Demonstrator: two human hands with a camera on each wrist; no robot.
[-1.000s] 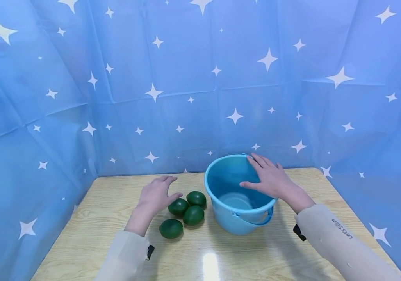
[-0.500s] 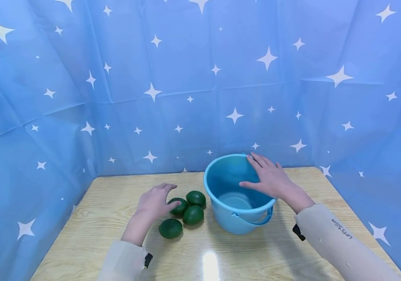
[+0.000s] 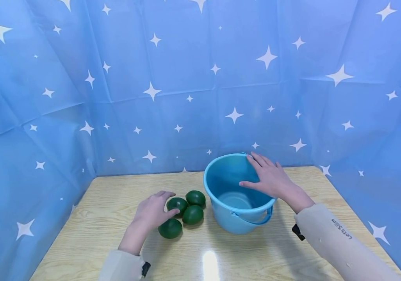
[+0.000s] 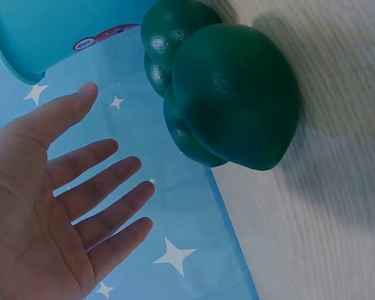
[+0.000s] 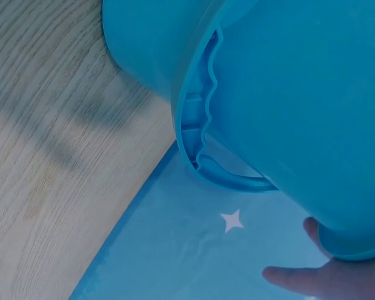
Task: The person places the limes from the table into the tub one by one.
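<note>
Several smooth green limes lie grouped left of a light blue bucket [image 3: 237, 224]. The front lime [image 3: 170, 229] is a little apart from the others and looms large as the closest lime [image 4: 237, 94] in the left wrist view. My left hand [image 3: 152, 210] hovers just behind and left of it, thumb and fingers spread, holding nothing. In the left wrist view that hand [image 4: 62, 212] shows its palm beside the limes. My right hand [image 3: 274, 179] rests over the bucket's right rim, fingers extended and thumb above the opening. The right wrist view shows its fingers [image 5: 290, 278] partly, the rest hidden.
The bucket's handle [image 3: 256, 224] hangs down at its front right. Everything stands on a wooden table [image 3: 116, 195], with a blue star-patterned curtain [image 3: 186, 78] behind and at both sides. Nothing is visible inside the bucket.
My left hand has drawn back toward me and slightly left, from near the rear limes to above the front one. The right hand and bucket stay as they were.
</note>
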